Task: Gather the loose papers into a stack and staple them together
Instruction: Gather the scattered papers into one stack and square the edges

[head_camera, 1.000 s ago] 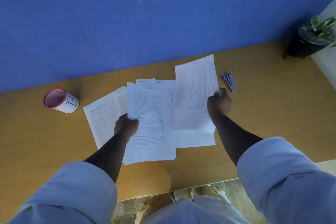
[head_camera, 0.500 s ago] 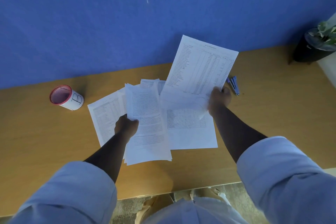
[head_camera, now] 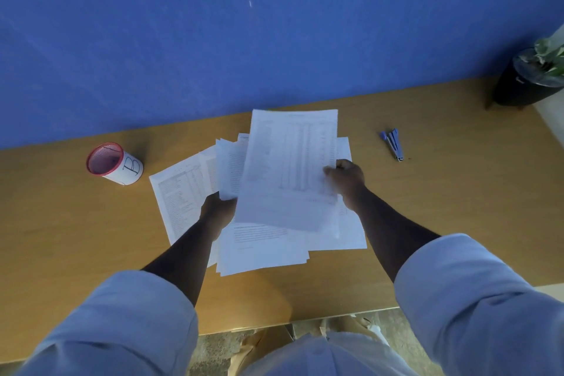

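Observation:
My right hand grips the right edge of a printed table sheet and holds it over the pile held by my left hand. That left hand grips a small stack of text pages at their left edge. Two more sheets lie flat on the wooden desk: one with a table to the left and one under my right wrist. A blue stapler lies on the desk to the right of the papers, apart from both hands.
A red-rimmed mesh pen cup marked with a letter B stands at the left. A dark pot with a plant sits at the far right corner. A blue wall rises behind the desk, whose front edge is near my body.
My right hand lifted the table sheet off the desk, then carried it left over the stack in my left hand. The stapler is now uncovered to the right.

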`<action>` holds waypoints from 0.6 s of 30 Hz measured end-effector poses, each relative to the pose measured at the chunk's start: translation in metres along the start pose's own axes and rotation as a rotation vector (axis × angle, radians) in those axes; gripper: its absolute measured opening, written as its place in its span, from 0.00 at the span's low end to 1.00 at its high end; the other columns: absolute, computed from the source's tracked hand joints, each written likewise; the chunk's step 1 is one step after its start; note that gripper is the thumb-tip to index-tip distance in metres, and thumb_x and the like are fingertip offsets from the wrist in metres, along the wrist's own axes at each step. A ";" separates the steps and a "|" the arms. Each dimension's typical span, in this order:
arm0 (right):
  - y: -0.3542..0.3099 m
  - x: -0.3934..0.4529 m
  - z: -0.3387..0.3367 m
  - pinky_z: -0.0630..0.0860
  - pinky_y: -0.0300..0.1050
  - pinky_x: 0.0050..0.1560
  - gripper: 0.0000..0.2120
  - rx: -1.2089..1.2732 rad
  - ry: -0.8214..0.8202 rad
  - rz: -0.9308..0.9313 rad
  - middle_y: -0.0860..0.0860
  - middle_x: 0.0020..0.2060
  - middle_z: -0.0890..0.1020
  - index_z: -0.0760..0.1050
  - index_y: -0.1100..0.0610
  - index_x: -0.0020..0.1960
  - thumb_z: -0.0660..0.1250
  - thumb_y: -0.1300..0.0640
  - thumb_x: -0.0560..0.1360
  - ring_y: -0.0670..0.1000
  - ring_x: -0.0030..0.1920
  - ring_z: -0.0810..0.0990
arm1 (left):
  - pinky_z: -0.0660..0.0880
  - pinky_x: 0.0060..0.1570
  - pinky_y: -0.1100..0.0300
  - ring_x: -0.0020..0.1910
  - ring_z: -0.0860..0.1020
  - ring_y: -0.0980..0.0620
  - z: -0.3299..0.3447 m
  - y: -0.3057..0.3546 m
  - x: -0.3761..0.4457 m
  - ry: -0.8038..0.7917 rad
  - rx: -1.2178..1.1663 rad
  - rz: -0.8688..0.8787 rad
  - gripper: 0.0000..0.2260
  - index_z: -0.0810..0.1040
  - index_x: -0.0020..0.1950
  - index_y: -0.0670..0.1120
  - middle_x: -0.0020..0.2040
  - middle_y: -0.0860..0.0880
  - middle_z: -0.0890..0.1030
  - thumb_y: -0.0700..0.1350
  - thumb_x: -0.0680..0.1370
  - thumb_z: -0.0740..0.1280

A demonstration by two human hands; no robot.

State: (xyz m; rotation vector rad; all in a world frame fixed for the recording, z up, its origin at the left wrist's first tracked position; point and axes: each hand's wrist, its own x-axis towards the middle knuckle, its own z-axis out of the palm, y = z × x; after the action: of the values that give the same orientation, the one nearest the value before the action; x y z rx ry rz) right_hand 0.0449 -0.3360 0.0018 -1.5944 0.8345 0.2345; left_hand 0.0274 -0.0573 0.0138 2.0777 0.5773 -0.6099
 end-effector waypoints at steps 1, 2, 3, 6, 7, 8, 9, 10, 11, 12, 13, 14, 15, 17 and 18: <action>0.003 -0.001 0.001 0.72 0.41 0.35 0.06 -0.070 -0.036 -0.011 0.50 0.40 0.79 0.78 0.58 0.49 0.66 0.60 0.73 0.50 0.38 0.76 | 0.73 0.41 0.59 0.46 0.77 0.47 0.001 0.002 -0.001 -0.029 -0.037 -0.007 0.08 0.73 0.45 0.49 0.44 0.47 0.78 0.49 0.77 0.71; 0.005 -0.004 0.003 0.72 0.39 0.34 0.07 -0.138 -0.061 -0.030 0.49 0.40 0.79 0.78 0.58 0.50 0.65 0.61 0.74 0.49 0.37 0.76 | 0.73 0.43 0.58 0.47 0.77 0.47 0.002 0.004 -0.001 -0.045 -0.053 -0.017 0.06 0.73 0.47 0.49 0.45 0.48 0.78 0.48 0.78 0.69; 0.007 -0.006 0.004 0.72 0.38 0.32 0.07 -0.198 -0.074 -0.051 0.48 0.41 0.79 0.77 0.57 0.51 0.63 0.61 0.75 0.47 0.37 0.76 | 0.73 0.43 0.59 0.47 0.76 0.48 0.003 0.006 -0.003 -0.053 -0.057 -0.026 0.04 0.73 0.48 0.49 0.47 0.48 0.78 0.47 0.79 0.68; 0.016 -0.010 0.009 0.71 0.37 0.30 0.08 -0.288 -0.081 -0.086 0.48 0.43 0.79 0.77 0.56 0.52 0.61 0.61 0.75 0.46 0.37 0.76 | 0.72 0.41 0.60 0.47 0.76 0.50 0.006 0.010 -0.005 -0.083 -0.098 -0.028 0.03 0.72 0.51 0.48 0.50 0.47 0.78 0.47 0.82 0.62; 0.017 -0.011 0.010 0.71 0.36 0.30 0.08 -0.301 -0.088 -0.085 0.48 0.43 0.79 0.77 0.56 0.52 0.61 0.61 0.75 0.46 0.37 0.76 | 0.73 0.42 0.60 0.48 0.77 0.50 0.006 0.011 -0.006 -0.092 -0.104 -0.030 0.05 0.72 0.54 0.48 0.51 0.47 0.79 0.48 0.83 0.61; 0.018 -0.012 0.012 0.71 0.37 0.30 0.08 -0.312 -0.099 -0.082 0.48 0.43 0.79 0.76 0.55 0.52 0.61 0.61 0.75 0.47 0.37 0.77 | 0.73 0.42 0.59 0.50 0.77 0.49 0.006 0.011 -0.006 -0.098 -0.111 -0.036 0.07 0.72 0.55 0.48 0.52 0.47 0.79 0.49 0.83 0.60; 0.019 -0.013 0.013 0.72 0.37 0.31 0.08 -0.322 -0.111 -0.082 0.49 0.43 0.80 0.76 0.55 0.51 0.62 0.61 0.75 0.47 0.38 0.77 | 0.73 0.43 0.58 0.50 0.78 0.49 0.007 0.011 -0.006 -0.102 -0.113 -0.039 0.09 0.73 0.57 0.48 0.53 0.48 0.79 0.51 0.83 0.60; 0.019 -0.014 0.015 0.73 0.38 0.32 0.07 -0.326 -0.125 -0.085 0.49 0.44 0.80 0.76 0.55 0.51 0.62 0.61 0.75 0.48 0.39 0.78 | 0.74 0.44 0.57 0.51 0.78 0.49 0.007 0.010 -0.005 -0.104 -0.108 -0.040 0.10 0.73 0.57 0.48 0.53 0.48 0.80 0.53 0.83 0.59; 0.019 -0.015 0.016 0.75 0.40 0.34 0.07 -0.326 -0.142 -0.084 0.49 0.46 0.81 0.76 0.54 0.52 0.63 0.61 0.75 0.49 0.41 0.79 | 0.74 0.45 0.57 0.51 0.78 0.49 0.008 0.011 -0.005 -0.108 -0.095 -0.036 0.11 0.73 0.58 0.48 0.53 0.48 0.80 0.54 0.83 0.59; 0.019 -0.016 0.018 0.77 0.41 0.37 0.08 -0.324 -0.157 -0.080 0.49 0.47 0.81 0.76 0.54 0.53 0.64 0.60 0.75 0.50 0.43 0.80 | 0.74 0.46 0.57 0.51 0.79 0.49 0.009 0.012 -0.005 -0.114 -0.085 -0.031 0.12 0.73 0.58 0.48 0.53 0.48 0.80 0.55 0.83 0.59; 0.019 -0.015 0.020 0.79 0.44 0.41 0.08 -0.321 -0.168 -0.077 0.49 0.48 0.82 0.77 0.54 0.53 0.64 0.60 0.75 0.51 0.45 0.81 | 0.74 0.45 0.58 0.51 0.79 0.49 0.010 0.013 -0.006 -0.122 -0.084 -0.021 0.12 0.73 0.58 0.48 0.53 0.48 0.80 0.55 0.82 0.60; 0.018 -0.015 0.021 0.80 0.47 0.44 0.08 -0.323 -0.176 -0.073 0.49 0.49 0.82 0.77 0.54 0.52 0.65 0.60 0.74 0.52 0.47 0.81 | 0.75 0.43 0.59 0.51 0.79 0.49 0.011 0.013 -0.006 -0.135 -0.095 -0.013 0.12 0.73 0.58 0.49 0.53 0.48 0.80 0.56 0.82 0.60; 0.018 -0.014 0.022 0.81 0.49 0.47 0.07 -0.329 -0.186 -0.070 0.49 0.49 0.82 0.77 0.53 0.51 0.65 0.59 0.74 0.52 0.47 0.81 | 0.75 0.42 0.60 0.50 0.79 0.49 0.011 0.014 -0.007 -0.151 -0.105 -0.004 0.12 0.73 0.57 0.49 0.52 0.48 0.80 0.56 0.81 0.61; 0.018 -0.014 0.024 0.81 0.49 0.48 0.07 -0.334 -0.216 -0.063 0.48 0.50 0.82 0.76 0.52 0.52 0.66 0.59 0.74 0.51 0.47 0.81 | 0.75 0.41 0.60 0.50 0.80 0.48 0.012 0.015 -0.008 -0.179 -0.114 0.008 0.11 0.73 0.56 0.50 0.52 0.48 0.80 0.56 0.81 0.63; 0.018 -0.014 0.025 0.81 0.48 0.48 0.07 -0.331 -0.231 -0.060 0.48 0.51 0.82 0.76 0.52 0.52 0.66 0.59 0.74 0.51 0.48 0.81 | 0.76 0.41 0.60 0.50 0.80 0.48 0.012 0.015 -0.008 -0.191 -0.113 0.017 0.11 0.73 0.56 0.49 0.52 0.47 0.80 0.55 0.80 0.64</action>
State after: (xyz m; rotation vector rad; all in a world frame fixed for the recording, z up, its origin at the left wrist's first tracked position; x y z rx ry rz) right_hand 0.0312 -0.3067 -0.0092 -1.8552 0.5876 0.5251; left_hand 0.0277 -0.0764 0.0212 1.8922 0.4727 -0.7401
